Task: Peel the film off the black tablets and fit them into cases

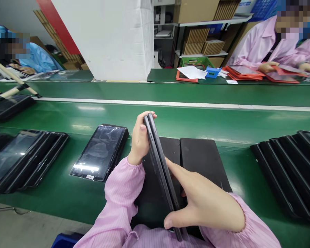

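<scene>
**Pinching two dark tablets (pixel 158 162) on edge between my left hand (pixel 139 137) and right hand (pixel 201 203)**

Both hands work together, clamped on the pair at opposite ends, probably to keep the two long edges lined up. It stands above a black folded cover (pixel 204 162). Beside that, on the green conveyor counter (pixel 170 120), one film-wrapped tablet (pixel 100 151) lies alone. To its left sits a row of about four dark tablets (pixel 23 158); to the right, about five more (pixel 281 168), overlapped like shingles, likely to save belt space. Across the belt, a co-worker's hands (pixel 268 67) rest among orange-red cases (pixel 244 72), too jumbled to count from here.
</scene>
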`<state>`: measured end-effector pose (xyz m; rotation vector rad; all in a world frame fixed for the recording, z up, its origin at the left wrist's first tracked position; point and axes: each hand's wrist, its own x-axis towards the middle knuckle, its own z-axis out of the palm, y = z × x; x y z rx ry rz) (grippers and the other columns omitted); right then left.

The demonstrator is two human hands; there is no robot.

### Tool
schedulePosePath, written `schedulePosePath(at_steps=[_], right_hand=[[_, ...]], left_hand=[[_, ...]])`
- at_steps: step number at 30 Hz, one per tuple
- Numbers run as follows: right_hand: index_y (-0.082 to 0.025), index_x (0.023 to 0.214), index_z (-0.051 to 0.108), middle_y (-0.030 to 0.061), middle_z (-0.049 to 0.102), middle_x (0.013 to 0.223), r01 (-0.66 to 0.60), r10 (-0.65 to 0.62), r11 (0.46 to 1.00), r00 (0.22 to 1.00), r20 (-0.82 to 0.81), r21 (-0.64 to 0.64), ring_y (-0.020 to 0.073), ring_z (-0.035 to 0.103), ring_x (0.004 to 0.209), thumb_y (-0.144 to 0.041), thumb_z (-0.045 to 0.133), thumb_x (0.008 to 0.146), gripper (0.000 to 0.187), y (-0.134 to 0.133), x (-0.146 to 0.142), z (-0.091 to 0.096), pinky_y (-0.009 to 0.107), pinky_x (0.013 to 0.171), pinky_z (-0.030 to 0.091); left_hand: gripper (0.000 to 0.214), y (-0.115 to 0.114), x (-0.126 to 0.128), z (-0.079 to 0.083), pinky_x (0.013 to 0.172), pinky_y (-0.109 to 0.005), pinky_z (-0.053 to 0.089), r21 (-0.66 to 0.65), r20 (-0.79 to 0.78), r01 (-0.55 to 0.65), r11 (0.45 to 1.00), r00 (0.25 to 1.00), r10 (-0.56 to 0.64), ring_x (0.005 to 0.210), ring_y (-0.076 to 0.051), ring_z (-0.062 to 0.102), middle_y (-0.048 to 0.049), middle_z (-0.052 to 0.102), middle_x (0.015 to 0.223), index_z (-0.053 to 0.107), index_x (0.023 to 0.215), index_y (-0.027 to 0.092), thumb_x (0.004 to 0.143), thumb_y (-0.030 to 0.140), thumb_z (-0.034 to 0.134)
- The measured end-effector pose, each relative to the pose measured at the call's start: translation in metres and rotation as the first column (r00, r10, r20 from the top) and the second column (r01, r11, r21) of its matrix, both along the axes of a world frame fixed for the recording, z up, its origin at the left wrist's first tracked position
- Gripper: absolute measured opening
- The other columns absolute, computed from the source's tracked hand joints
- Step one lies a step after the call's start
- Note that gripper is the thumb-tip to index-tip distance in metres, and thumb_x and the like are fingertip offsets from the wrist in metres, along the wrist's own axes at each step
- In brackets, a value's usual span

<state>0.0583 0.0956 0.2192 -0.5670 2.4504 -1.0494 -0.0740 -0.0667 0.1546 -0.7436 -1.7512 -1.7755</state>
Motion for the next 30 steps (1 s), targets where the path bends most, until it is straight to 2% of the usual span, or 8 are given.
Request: schedulePosePath(at_steps=[3,7,9,12,20,23,27,30], right_hand=[[-0.025,0.160,0.015,0.0183,0.048,0.150,-0.001,0.001,1.000,1.000,-0.017,0.009,0.0368,0.061,0.122,-0.043,0.087,0.065,0.121,-0.001,0.000,0.000,0.045,0.093,0.055],[-0.022,0.160,0.014,0.0175,0.039,0.157,0.038,-0.043,0.998,0.994,-0.097,-0.056,0.0375,0.049,0.136,-0.046,0.089,0.060,0.127,-0.007,0.002,-0.004,0.047,0.102,0.052],[-0.022,0.160,0.014,0.0151,0.038,0.158,0.094,-0.110,0.990,0.981,-0.158,-0.108,0.0342,0.045,0.139,-0.042,0.085,0.068,0.118,-0.012,0.003,-0.006,0.047,0.106,0.049],[-0.021,0.158,0.019,0.0137,0.046,0.152,0.161,-0.193,0.974,0.958,-0.215,-0.157,0.0307,0.049,0.136,-0.031,0.070,0.079,0.095,-0.021,0.006,-0.006,0.048,0.108,0.047],[-0.015,0.153,0.030,0.0184,0.060,0.137,0.246,-0.245,0.969,0.942,-0.229,-0.027,0.0331,0.067,0.109,-0.022,0.050,0.079,0.076,-0.030,0.017,-0.001,0.047,0.085,0.057],[-0.018,0.144,0.041,0.0132,0.070,0.118,0.279,-0.270,0.960,0.924,-0.271,-0.006,0.0290,0.071,0.092,-0.021,0.049,0.079,0.065,-0.031,0.019,0.000,0.039,0.073,0.056],[-0.022,0.114,0.058,0.0044,0.071,0.087,0.328,-0.312,0.945,0.901,-0.300,0.000,0.0238,0.069,0.070,-0.025,0.050,0.084,0.032,-0.029,0.020,0.003,0.032,0.060,0.051],[-0.022,0.118,0.057,0.0045,0.071,0.085,0.330,-0.319,0.944,0.889,-0.329,-0.023,0.0232,0.068,0.067,-0.026,0.052,0.083,0.035,-0.028,0.021,0.004,0.032,0.057,0.050]], left_hand=[[0.054,0.000,0.006,0.005,0.103,-0.039,0.043,-0.023,-0.025,-0.017,1.000,1.000,0.016,0.112,-0.023,0.061,-0.0076,0.064,0.118,0.057,0.126,0.026,0.101,0.059,0.024],[0.056,0.002,0.015,0.010,0.102,-0.040,0.044,-0.040,-0.054,-0.035,0.999,0.998,0.032,0.113,-0.024,0.061,-0.0087,0.064,0.118,0.057,0.127,0.025,0.100,0.060,0.023],[0.057,0.004,0.019,0.012,0.101,-0.041,0.045,-0.041,-0.062,-0.042,0.998,0.997,0.039,0.113,-0.025,0.061,-0.0094,0.065,0.119,0.057,0.128,0.024,0.100,0.060,0.023],[0.056,0.006,0.025,0.014,0.100,-0.041,0.046,-0.046,-0.077,-0.045,0.998,0.996,0.041,0.114,-0.025,0.061,-0.0100,0.065,0.120,0.056,0.129,0.024,0.100,0.060,0.023],[0.052,0.009,0.031,0.015,0.103,-0.040,0.044,-0.050,-0.111,-0.033,0.998,0.993,0.027,0.120,-0.025,0.058,-0.0100,0.063,0.125,0.054,0.132,0.025,0.102,0.055,0.024],[0.050,0.010,0.032,0.015,0.104,-0.041,0.043,-0.070,-0.106,-0.050,0.996,0.993,0.042,0.120,-0.025,0.057,-0.0102,0.062,0.125,0.054,0.131,0.025,0.102,0.052,0.025],[0.049,0.011,0.037,0.018,0.104,-0.040,0.043,-0.112,-0.109,-0.063,0.992,0.993,0.050,0.120,-0.025,0.057,-0.0104,0.062,0.125,0.053,0.132,0.025,0.102,0.052,0.025],[0.049,0.011,0.043,0.021,0.103,-0.039,0.044,-0.140,-0.113,-0.054,0.989,0.993,0.038,0.120,-0.024,0.056,-0.0104,0.061,0.126,0.052,0.133,0.025,0.102,0.052,0.025]])
